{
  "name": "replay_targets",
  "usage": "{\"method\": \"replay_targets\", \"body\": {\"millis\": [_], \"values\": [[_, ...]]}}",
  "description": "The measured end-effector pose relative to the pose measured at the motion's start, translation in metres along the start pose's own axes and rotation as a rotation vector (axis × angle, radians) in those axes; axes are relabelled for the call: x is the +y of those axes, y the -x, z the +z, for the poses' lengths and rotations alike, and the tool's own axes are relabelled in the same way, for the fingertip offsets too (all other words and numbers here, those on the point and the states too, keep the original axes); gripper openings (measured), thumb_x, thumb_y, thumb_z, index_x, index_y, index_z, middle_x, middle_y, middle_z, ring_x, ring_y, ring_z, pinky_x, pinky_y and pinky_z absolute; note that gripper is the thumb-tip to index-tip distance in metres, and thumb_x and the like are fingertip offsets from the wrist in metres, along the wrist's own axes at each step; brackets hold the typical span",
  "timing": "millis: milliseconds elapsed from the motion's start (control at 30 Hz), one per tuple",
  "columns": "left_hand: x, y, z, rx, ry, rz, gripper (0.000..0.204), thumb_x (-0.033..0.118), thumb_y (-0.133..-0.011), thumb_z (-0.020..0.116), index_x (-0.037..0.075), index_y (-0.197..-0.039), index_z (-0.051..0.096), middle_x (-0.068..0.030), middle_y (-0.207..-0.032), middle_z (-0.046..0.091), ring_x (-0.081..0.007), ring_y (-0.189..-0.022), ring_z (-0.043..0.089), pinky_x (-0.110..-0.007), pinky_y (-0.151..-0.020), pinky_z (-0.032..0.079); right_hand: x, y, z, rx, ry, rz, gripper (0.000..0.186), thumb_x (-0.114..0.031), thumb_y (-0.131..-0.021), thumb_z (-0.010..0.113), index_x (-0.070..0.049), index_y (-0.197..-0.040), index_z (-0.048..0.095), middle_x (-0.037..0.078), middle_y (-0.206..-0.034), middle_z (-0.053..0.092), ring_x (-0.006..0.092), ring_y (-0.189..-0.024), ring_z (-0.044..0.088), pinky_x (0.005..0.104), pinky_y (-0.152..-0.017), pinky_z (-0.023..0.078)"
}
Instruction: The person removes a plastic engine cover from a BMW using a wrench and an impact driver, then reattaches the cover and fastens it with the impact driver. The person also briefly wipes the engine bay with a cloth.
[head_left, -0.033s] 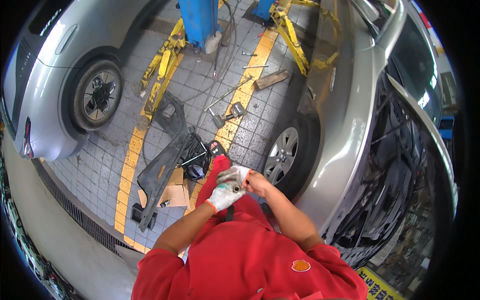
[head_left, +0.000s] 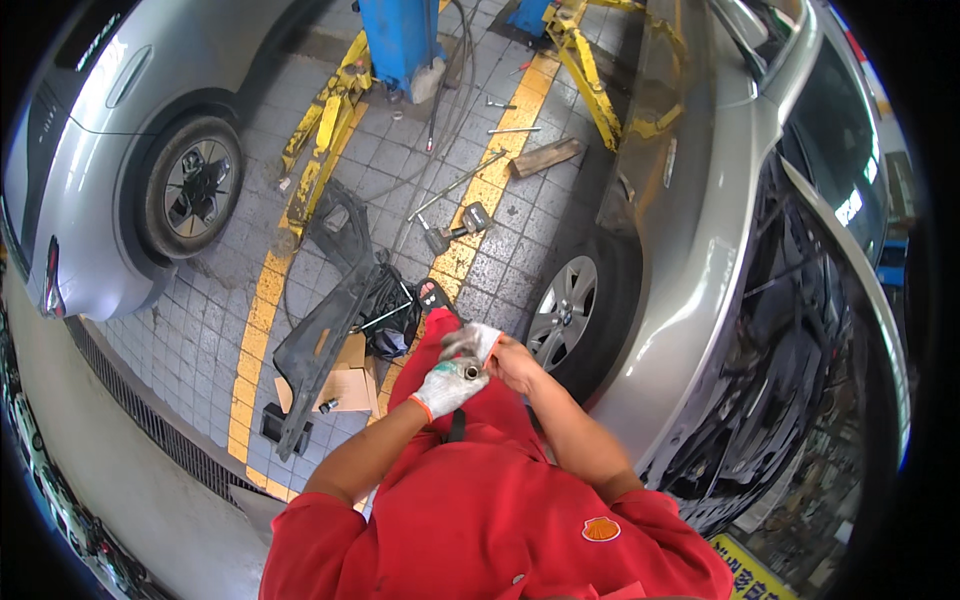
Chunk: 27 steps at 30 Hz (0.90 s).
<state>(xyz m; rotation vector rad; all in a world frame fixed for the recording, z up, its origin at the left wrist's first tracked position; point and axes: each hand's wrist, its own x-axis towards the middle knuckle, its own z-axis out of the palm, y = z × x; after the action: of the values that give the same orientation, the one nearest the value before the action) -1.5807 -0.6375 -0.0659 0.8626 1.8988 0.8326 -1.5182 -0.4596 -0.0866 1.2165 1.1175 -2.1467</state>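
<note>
In front of my red overalls (head_left: 480,470), my two hands meet. My left hand (head_left: 445,390), in a white work glove with an orange cuff, is closed on a small round metal socket (head_left: 472,372) whose open end faces up. My right hand (head_left: 514,364) is bare at the back and closed at the orange cuff of a second white glove (head_left: 484,341). Whether its fingers grip that cuff or reach inside it, I cannot tell. The loose end of this glove lies over the left hand's fingers and is smeared by motion.
A silver car with a front wheel (head_left: 563,312) stands close on my right, another car (head_left: 110,200) on the left. Yellow lift arms (head_left: 325,125) and a blue post (head_left: 398,40) are ahead. A black plastic panel (head_left: 320,330), cordless impact wrench (head_left: 455,230), wooden block (head_left: 545,158) and metal bars lie about.
</note>
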Motion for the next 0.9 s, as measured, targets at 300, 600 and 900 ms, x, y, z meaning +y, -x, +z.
{"method": "replay_targets", "body": {"millis": [300, 600, 900], "values": [[0.035, -0.112, -0.092, -0.008, 0.031, 0.001, 0.039, 0.044, -0.098, 0.064, 0.008, -0.109, 0.073, -0.0155, -0.111, 0.074, -0.036, -0.106, 0.069, -0.045, -0.093, 0.055, -0.045, -0.127, -0.019, 0.043, -0.331, -0.112, 0.041, -0.026, -0.108, 0.048, 0.002, -0.13, 0.067, 0.02, -0.12, 0.074, 0.0284, -0.1, 0.075, 0.039, -0.084, 0.061], [0.023, -0.195, -0.143, 0.06, 0.406, -0.467, 0.038, 0.041, -0.099, 0.066, 0.004, -0.094, 0.068, -0.0187, -0.091, 0.07, -0.0364, -0.085, 0.07, -0.045, -0.075, 0.053, -0.178, -0.215, 0.017, -0.064, 0.221, -0.53, 0.027, -0.019, -0.103, 0.058, -0.008, -0.125, 0.069, 0.006, -0.104, 0.074, 0.021, -0.092, 0.07, 0.0311, -0.083, 0.056], [-0.007, -0.262, -0.104, -0.046, 0.253, -0.343, 0.033, 0.039, -0.097, 0.069, 0.006, -0.096, 0.074, -0.016, -0.091, 0.074, -0.0341, -0.082, 0.071, -0.044, -0.074, 0.055, -0.066, -0.319, -0.071, -0.305, 1.059, -0.615, 0.038, -0.024, -0.1, 0.055, -0.003, -0.128, 0.069, 0.017, -0.111, 0.077, 0.0213, -0.099, 0.075, 0.0351, -0.089, 0.059]]}}
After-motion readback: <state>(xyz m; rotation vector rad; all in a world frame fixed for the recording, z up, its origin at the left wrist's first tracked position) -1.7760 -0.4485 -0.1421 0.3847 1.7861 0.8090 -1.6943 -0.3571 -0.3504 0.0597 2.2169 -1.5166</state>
